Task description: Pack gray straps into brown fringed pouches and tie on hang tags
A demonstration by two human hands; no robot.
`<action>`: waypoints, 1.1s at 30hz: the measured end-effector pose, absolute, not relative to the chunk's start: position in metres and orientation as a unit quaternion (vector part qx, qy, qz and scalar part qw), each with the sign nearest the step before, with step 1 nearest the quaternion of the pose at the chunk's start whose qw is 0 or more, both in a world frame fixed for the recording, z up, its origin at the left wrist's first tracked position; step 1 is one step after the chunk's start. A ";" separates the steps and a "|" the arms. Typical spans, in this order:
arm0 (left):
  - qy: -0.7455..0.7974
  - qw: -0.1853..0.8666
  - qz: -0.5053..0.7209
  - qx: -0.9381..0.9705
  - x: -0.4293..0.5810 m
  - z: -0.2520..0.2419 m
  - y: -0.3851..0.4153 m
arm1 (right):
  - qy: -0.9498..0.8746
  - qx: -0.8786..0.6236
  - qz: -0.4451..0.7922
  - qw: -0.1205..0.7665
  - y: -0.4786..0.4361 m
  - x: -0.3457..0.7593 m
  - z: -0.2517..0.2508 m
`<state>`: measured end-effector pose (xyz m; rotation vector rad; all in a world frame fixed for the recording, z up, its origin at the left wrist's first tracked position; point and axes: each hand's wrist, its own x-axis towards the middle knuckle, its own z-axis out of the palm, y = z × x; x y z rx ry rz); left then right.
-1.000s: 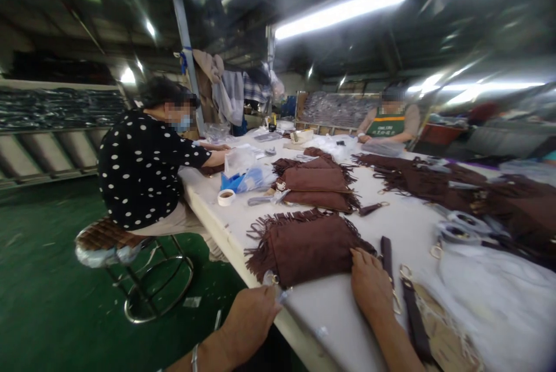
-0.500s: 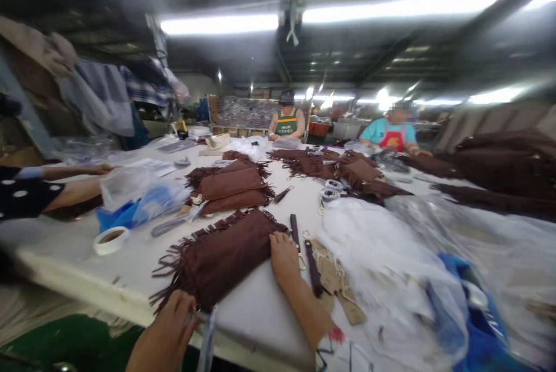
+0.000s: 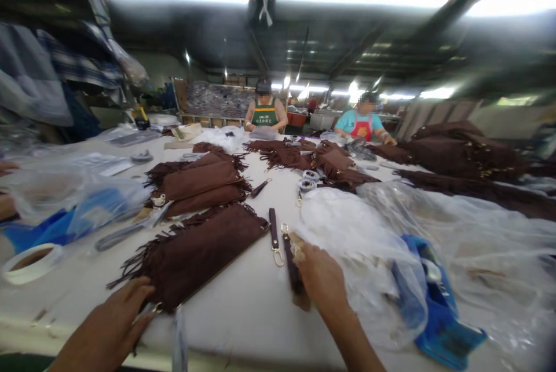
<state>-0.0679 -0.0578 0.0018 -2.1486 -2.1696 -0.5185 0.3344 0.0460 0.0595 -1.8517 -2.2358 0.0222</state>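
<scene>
A brown fringed pouch [image 3: 204, 250] lies flat in front of me, with a zip along its near edge and fringe on the far and left sides. My left hand [image 3: 108, 323] rests at its near left corner by a small metal ring, fingers stretched and thumb apart. To the right, my right hand [image 3: 324, 279] is closed on tan tags [image 3: 297, 244], partly hidden by the fingers. Under and beside that hand lies a dark wrist strap [image 3: 292, 259]. A second wrist strap [image 3: 273, 233] with a gold clasp lies between pouch and hand.
Stacked fringed pouches [image 3: 202, 181] lie beyond mine. White stuffing in a clear plastic bag [image 3: 351, 233] and a blue tape dispenser [image 3: 438, 302] are at right. A tape roll [image 3: 32, 262] sits left. Two people [image 3: 266, 114] work across the table; another person's hand shows at far left.
My right hand has left the pouch and moved right onto the tags. My left hand has loosened at the pouch corner. The view has turned right.
</scene>
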 end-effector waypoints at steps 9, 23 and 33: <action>-0.407 -0.084 -0.310 -0.855 0.162 0.051 0.018 | -0.789 -0.612 0.034 0.040 0.036 0.369 0.040; -0.419 -0.066 -0.260 -0.867 0.217 -0.018 0.047 | -0.661 -0.633 0.167 0.366 0.045 0.423 0.050; -0.414 -0.302 -0.437 -0.739 0.200 0.019 0.050 | -0.522 -0.512 0.429 0.531 0.041 0.409 0.091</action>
